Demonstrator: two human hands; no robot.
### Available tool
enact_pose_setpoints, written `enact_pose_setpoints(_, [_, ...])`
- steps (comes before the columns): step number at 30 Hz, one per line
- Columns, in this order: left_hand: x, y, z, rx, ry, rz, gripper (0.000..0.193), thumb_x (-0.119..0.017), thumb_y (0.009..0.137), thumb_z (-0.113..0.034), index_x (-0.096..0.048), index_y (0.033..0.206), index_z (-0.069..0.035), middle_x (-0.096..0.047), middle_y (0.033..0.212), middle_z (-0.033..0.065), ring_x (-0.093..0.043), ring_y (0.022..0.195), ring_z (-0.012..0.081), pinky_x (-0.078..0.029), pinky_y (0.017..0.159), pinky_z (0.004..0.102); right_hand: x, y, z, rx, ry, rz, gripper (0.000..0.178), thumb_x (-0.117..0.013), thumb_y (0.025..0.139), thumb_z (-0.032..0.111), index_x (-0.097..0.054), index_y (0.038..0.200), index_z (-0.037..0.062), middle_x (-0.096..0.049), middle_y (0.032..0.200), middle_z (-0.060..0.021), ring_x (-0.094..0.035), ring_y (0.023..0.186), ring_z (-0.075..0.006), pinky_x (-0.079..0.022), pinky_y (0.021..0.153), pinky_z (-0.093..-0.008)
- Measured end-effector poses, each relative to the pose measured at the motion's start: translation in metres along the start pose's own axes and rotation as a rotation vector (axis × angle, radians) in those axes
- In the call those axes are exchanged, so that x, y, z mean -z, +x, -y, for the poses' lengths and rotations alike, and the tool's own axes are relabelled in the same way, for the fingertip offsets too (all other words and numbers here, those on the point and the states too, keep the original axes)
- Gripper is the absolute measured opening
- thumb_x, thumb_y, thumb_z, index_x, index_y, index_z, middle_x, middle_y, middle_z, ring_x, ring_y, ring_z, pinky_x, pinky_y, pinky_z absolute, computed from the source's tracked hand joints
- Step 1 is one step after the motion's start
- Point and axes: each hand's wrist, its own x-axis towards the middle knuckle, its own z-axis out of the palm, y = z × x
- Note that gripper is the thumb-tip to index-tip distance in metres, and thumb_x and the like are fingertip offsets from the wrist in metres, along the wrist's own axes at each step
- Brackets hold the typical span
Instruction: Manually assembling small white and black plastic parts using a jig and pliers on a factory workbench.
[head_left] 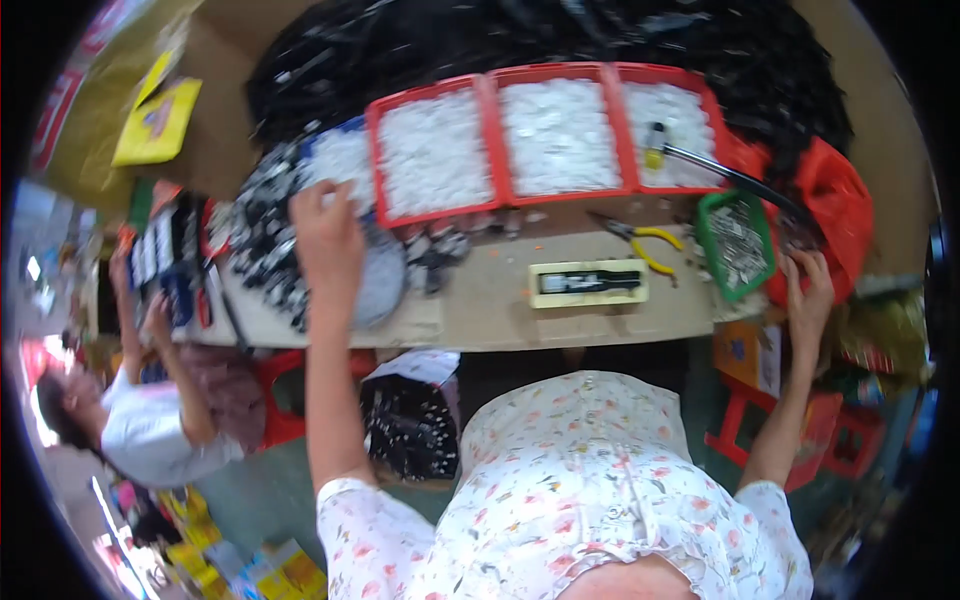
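Observation:
My left hand (328, 225) is raised over the heap of loose white pieces (340, 160) on the left of the table, its fingers curled together; what they hold, if anything, is too small to make out. My right hand (808, 285) is at the red plastic bag (835, 200) on the right, fingers bent inward and their tips partly hidden at small dark contents. Beside it stands a green basket (757, 280) of small metal parts. A cream block-shaped holder (540, 290) with black parts (590, 281) lies between my arms, touched by neither hand.
Red trays (494, 130) of white pieces line the back. A hammer (735, 178) rests across the right tray and basket. Yellow-handled pliers (655, 240) lie nearby. Black pieces (265, 230) are piled left, by a grey round surface (382, 275). Another person (150, 420) sits far left.

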Motion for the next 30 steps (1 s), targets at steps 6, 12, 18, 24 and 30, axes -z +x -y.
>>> enact_pose_setpoints(6, [-0.022,-0.003,0.067,0.073,-0.009,0.135,0.022,-0.061,0.090,-0.004,-0.068,0.110,0.000,-0.063,0.104,0.0178,-0.059,0.097,0.0338,-0.047,0.086,0.0380,0.000,0.011,-0.005,-0.038,-0.052,-0.076,0.013,-0.067,0.086,0.005,-0.069,0.097,-0.0002,-0.065,0.093,-0.0153,-0.066,0.088,-0.0323,-0.051,0.078,-0.0370])
enact_pose_setpoints(12, [-0.022,0.014,0.074,0.004,-0.060,0.119,0.017,-0.060,0.094,-0.004,-0.067,0.107,0.003,-0.065,0.105,0.0170,-0.063,0.096,0.0337,-0.049,0.084,0.0386,0.012,0.014,-0.011,-0.048,-0.103,-0.102,0.014,-0.066,0.085,0.002,-0.067,0.099,-0.0023,-0.064,0.093,-0.0170,-0.065,0.088,-0.0366,-0.051,0.076,-0.0402])
enact_pose_setpoints(18, [-0.006,0.022,0.065,0.160,-0.265,0.056,0.018,-0.063,0.096,-0.009,-0.069,0.108,0.004,-0.070,0.098,0.0132,-0.065,0.082,0.0202,-0.050,0.076,0.0312,-0.014,0.037,-0.029,0.004,-0.172,0.028,0.019,-0.060,0.086,-0.001,-0.065,0.103,-0.0030,-0.064,0.096,-0.0201,-0.064,0.091,-0.0412,-0.051,0.079,-0.0461])
enact_pose_setpoints(24, [-0.005,0.014,0.045,0.469,-0.675,0.024,0.022,-0.065,0.098,-0.014,-0.070,0.110,0.004,-0.070,0.095,0.0038,-0.063,0.082,0.0097,-0.050,0.073,0.0231,-0.025,0.042,-0.050,-0.098,-0.182,0.142,0.024,-0.060,0.086,0.005,-0.066,0.108,-0.0013,-0.067,0.097,-0.0224,-0.065,0.095,-0.0404,-0.051,0.081,-0.0474])
enact_pose_setpoints(30, [0.023,-0.007,0.047,0.542,-0.754,0.135,0.024,-0.068,0.094,-0.011,-0.068,0.114,0.001,-0.070,0.098,0.0050,-0.066,0.087,0.0102,-0.048,0.071,0.0222,-0.022,0.044,-0.038,-0.158,0.020,0.105,0.023,-0.061,0.090,0.012,-0.066,0.108,-0.0008,-0.067,0.090,-0.0222,-0.068,0.086,-0.0352,-0.051,0.076,-0.0415])
